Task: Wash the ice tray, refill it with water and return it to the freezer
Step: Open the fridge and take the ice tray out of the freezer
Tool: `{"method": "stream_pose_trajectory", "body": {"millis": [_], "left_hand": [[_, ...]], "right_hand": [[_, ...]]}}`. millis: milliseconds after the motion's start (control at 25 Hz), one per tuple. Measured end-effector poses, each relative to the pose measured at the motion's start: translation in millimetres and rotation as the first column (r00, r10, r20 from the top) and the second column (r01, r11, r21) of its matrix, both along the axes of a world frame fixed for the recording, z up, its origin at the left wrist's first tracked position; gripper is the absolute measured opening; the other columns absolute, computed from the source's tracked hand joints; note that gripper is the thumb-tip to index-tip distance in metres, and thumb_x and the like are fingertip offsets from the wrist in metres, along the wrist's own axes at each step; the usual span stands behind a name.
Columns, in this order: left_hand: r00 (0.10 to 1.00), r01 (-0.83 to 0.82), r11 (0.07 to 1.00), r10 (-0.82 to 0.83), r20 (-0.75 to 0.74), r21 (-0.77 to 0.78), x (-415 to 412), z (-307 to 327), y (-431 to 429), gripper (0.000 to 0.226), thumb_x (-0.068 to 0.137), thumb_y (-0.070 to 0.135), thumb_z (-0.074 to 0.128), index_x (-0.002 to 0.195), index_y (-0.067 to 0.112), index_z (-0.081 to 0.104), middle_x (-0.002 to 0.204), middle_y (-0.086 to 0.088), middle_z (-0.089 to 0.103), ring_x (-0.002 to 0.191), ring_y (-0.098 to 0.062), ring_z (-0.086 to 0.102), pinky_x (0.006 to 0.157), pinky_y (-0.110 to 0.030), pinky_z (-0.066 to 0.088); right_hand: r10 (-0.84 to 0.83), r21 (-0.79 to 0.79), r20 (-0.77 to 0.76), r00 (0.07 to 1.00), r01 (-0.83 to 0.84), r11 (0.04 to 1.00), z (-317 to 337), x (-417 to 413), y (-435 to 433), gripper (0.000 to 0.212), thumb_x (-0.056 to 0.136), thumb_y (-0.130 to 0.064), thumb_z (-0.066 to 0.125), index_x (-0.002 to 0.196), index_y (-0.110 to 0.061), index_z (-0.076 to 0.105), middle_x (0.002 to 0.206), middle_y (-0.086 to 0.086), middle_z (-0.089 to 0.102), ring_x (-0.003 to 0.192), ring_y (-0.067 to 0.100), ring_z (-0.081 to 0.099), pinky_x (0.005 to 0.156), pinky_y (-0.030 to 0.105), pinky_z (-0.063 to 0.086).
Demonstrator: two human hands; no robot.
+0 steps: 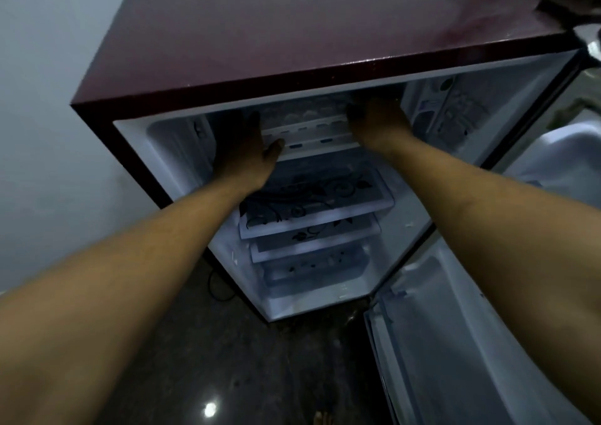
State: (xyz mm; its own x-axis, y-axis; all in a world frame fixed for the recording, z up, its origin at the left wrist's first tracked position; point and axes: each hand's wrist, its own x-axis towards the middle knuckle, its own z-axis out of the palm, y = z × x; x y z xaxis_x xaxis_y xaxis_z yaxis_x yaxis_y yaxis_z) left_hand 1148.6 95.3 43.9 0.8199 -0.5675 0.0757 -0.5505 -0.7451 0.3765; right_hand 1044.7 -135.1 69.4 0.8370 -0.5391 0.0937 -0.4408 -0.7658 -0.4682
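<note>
A pale translucent ice tray lies level in the freezer compartment at the top of the open maroon fridge. Both my arms reach into that compartment. My left hand grips the tray's left end, thumb on the white freezer flap below it. My right hand holds the tray's right end, fingers hidden in the dark under the fridge's top edge. Whether the tray holds water cannot be made out.
Below the freezer are floral-printed glass shelves and a crisper drawer. The fridge door stands open to the right. A pale wall is on the left, a dark glossy floor below with a cable.
</note>
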Motion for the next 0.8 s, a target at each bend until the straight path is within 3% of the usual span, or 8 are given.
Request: {"method": "stream_pose_trajectory", "body": {"millis": [240, 440, 520, 600, 720, 800], "left_hand": [[0.998, -0.053, 0.996, 0.055, 0.017, -0.065, 5, -14, -15, 0.081, 0.108, 0.060, 0.040, 0.169, 0.011, 0.016, 0.177, -0.019, 0.006, 0.163, -0.037, 0.011, 0.132, -0.048, 0.014], [0.998, -0.066, 0.986, 0.063, -0.021, -0.156, 6, -14, -12, 0.081, 0.108, 0.061, 0.039, 0.169, 0.012, 0.020, 0.177, -0.014, 0.010, 0.163, -0.033, 0.015, 0.132, -0.043, 0.016], [0.996, -0.085, 0.975, 0.075, -0.057, -0.205, 4, -12, -11, 0.081, 0.108, 0.063, 0.038, 0.169, 0.012, 0.020, 0.177, -0.013, 0.013, 0.162, -0.032, 0.017, 0.132, -0.042, 0.017], [0.991, -0.106, 0.957, 0.080, -0.106, -0.268, -2, -7, -8, 0.079, 0.108, 0.062, 0.038, 0.168, 0.014, 0.022, 0.177, -0.011, 0.017, 0.161, -0.031, 0.021, 0.132, -0.042, 0.020], [0.986, -0.110, 0.914, 0.049, -0.162, -0.391, -19, 3, 2, 0.070, 0.111, 0.053, 0.041, 0.167, 0.013, 0.028, 0.174, -0.010, 0.028, 0.158, -0.029, 0.031, 0.128, -0.041, 0.029], [0.979, -0.125, 0.880, 0.035, -0.201, -0.458, -35, 12, 11, 0.065, 0.112, 0.047, 0.043, 0.166, 0.013, 0.032, 0.171, -0.008, 0.034, 0.155, -0.027, 0.036, 0.126, -0.039, 0.032]], "right_hand": [[-0.098, 0.059, -0.033, 0.995, 0.100, 0.993, -16, 35, -23, 0.036, 0.107, -0.022, 0.042, 0.130, 0.001, 0.057, 0.128, 0.024, 0.062, 0.112, 0.039, 0.060, 0.077, 0.031, 0.041], [-0.167, 0.166, -0.016, 0.986, 0.167, 0.972, -15, 38, -22, 0.035, 0.105, -0.019, 0.047, 0.134, -0.003, 0.057, 0.122, 0.020, 0.062, 0.108, 0.035, 0.061, 0.074, 0.031, 0.046], [-0.194, 0.205, 0.008, 0.981, 0.188, 0.961, -17, 34, -19, 0.015, 0.102, -0.018, 0.049, 0.107, -0.012, 0.062, 0.098, 0.010, 0.058, 0.096, 0.029, 0.057, 0.061, 0.027, 0.042], [-0.228, 0.239, 0.047, 0.973, 0.211, 0.948, -15, 27, -16, 0.027, 0.101, -0.016, 0.049, 0.076, -0.023, 0.042, 0.079, -0.001, 0.044, 0.085, 0.022, 0.052, 0.049, 0.025, 0.034], [-0.287, 0.280, 0.085, 0.954, 0.253, 0.926, -13, 4, -2, 0.032, 0.100, -0.009, 0.047, 0.071, -0.021, 0.039, 0.074, 0.000, 0.045, 0.066, 0.014, 0.047, 0.040, 0.021, 0.033], [-0.328, 0.364, 0.130, 0.936, 0.263, 0.893, -15, -16, 8, 0.027, 0.097, -0.007, 0.048, 0.073, -0.016, 0.044, 0.077, 0.002, 0.050, 0.068, 0.017, 0.051, 0.045, 0.022, 0.038]]}}
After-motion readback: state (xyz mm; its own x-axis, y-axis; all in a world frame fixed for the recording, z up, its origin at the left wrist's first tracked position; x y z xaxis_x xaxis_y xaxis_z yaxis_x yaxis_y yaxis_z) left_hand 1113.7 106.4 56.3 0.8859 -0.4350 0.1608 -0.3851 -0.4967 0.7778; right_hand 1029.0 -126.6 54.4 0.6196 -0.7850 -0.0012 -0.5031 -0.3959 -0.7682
